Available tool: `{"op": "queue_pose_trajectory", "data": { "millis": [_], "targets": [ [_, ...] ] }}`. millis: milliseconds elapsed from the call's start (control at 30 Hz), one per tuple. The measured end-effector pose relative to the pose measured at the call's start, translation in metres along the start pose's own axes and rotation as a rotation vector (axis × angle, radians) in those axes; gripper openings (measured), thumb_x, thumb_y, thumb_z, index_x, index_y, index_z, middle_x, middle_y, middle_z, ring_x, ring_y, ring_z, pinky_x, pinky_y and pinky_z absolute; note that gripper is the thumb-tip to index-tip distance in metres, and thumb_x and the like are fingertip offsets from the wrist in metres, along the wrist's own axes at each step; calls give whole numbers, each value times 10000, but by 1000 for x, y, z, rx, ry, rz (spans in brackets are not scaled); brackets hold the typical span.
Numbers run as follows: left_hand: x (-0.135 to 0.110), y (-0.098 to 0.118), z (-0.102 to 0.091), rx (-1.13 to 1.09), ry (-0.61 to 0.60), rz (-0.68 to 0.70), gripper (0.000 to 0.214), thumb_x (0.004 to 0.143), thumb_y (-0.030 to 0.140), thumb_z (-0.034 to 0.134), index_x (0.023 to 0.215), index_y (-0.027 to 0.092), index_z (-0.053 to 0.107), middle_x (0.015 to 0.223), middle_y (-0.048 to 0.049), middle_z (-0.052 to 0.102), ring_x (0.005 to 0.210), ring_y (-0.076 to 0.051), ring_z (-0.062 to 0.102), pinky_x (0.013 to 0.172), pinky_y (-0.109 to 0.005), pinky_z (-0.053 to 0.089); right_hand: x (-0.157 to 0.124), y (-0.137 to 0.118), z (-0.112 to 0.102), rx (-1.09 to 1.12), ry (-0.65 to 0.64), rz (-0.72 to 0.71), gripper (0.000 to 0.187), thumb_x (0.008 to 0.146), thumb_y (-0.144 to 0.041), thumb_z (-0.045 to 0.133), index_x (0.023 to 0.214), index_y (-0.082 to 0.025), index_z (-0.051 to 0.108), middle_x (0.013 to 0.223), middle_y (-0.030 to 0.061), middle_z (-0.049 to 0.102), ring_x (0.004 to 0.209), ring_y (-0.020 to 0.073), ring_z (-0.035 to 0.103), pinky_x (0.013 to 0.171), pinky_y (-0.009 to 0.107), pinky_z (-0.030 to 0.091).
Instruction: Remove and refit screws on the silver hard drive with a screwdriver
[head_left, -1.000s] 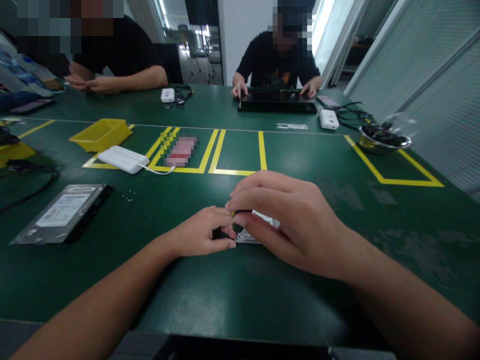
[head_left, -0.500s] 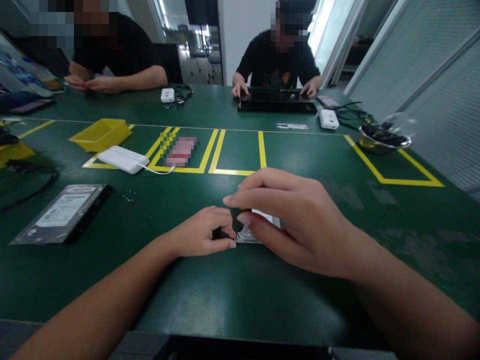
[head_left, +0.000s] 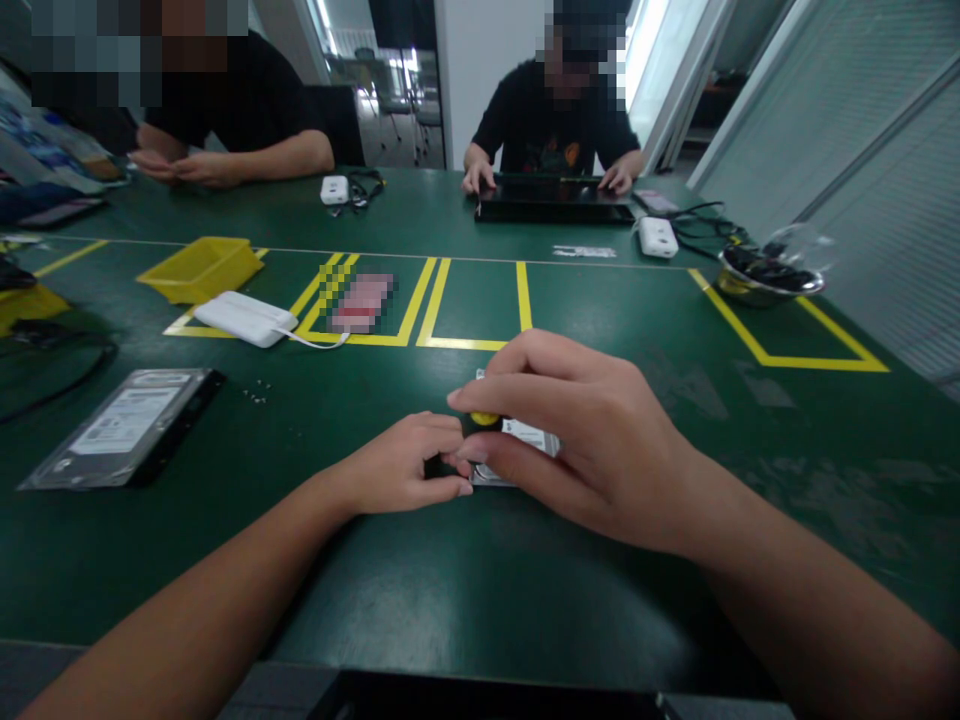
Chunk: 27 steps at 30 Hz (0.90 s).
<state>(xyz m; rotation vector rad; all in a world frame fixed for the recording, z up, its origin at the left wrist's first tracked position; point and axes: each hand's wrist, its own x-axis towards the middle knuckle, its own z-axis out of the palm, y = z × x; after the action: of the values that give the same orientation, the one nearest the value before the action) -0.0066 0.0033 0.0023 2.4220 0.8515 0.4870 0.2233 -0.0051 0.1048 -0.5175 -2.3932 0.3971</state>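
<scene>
A silver hard drive (head_left: 525, 440) lies flat on the green table (head_left: 450, 580), mostly hidden under my hands. My right hand (head_left: 577, 440) is curled over it, fingers pinched on a small screwdriver with a yellow and black handle (head_left: 484, 420) that stands upright at the drive's left end. My left hand (head_left: 405, 465) is closed, gripping the drive's left edge beside a small black part (head_left: 433, 466).
A second hard drive (head_left: 124, 425) lies at the left with loose screws (head_left: 257, 392) nearby. Beyond are a white power bank (head_left: 244, 318), a yellow tray (head_left: 199, 268), yellow tape boxes and a metal bowl (head_left: 769, 278). Two other people sit at the far side.
My right hand shifted slightly and turned the screwdriver; its yellow top now shows between my fingers. My left hand stays in place.
</scene>
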Motion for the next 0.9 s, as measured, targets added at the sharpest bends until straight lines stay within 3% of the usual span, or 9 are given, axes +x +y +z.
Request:
{"op": "queue_pose_trajectory", "data": {
  "millis": [467,900],
  "targets": [
    [0,2,2,-70,27,-7,203,862,359,651,806,166,624,833,-26,646,844,-187,611,796,-323,514,1,-4,-3,34,-35,-1,261,960,-190,564,1149,-48,675,991,90,663,903,142,595,801,265,478],
    [-3,-2,8,-27,62,7,201,853,356,646,819,162,608,855,-32,650,804,-182,600,748,-310,483,-3,-5,-2,-10,-115,28,299,932,-148,580,1228,-106,608,1127,55,703,1025,136,634,897,251,485]
  ]
}}
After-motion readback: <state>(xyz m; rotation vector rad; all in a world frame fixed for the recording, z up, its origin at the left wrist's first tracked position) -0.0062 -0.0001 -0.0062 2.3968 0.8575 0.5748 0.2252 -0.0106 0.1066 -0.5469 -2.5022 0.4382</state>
